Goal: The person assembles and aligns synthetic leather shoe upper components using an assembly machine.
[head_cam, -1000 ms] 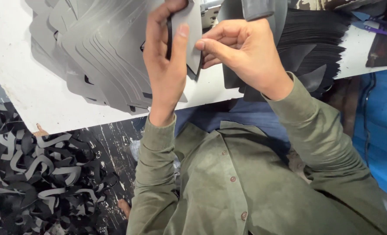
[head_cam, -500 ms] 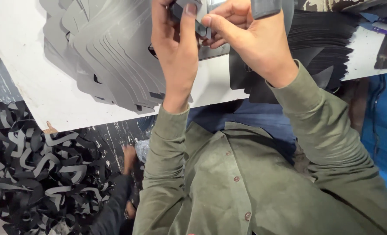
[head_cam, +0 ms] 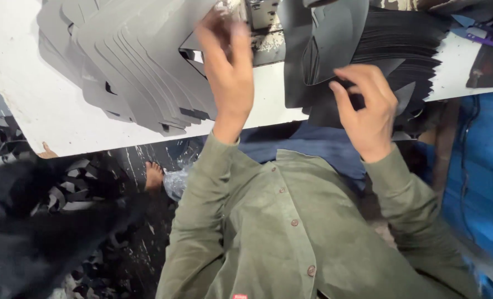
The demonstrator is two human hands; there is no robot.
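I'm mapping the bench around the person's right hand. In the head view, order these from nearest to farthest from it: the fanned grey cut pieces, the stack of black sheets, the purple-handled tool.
From the right hand:
1. Stack of black sheets, touching its fingertips.
2. Purple-handled tool, upper right corner.
3. Fanned grey cut pieces, far left, beyond the left hand.

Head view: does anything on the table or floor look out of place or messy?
Black offcut strips lie scattered over the floor beside a bare foot. The fanned stack of grey cut sheets hangs slightly over the white table edge. The dark stack by the right hand is splayed unevenly.
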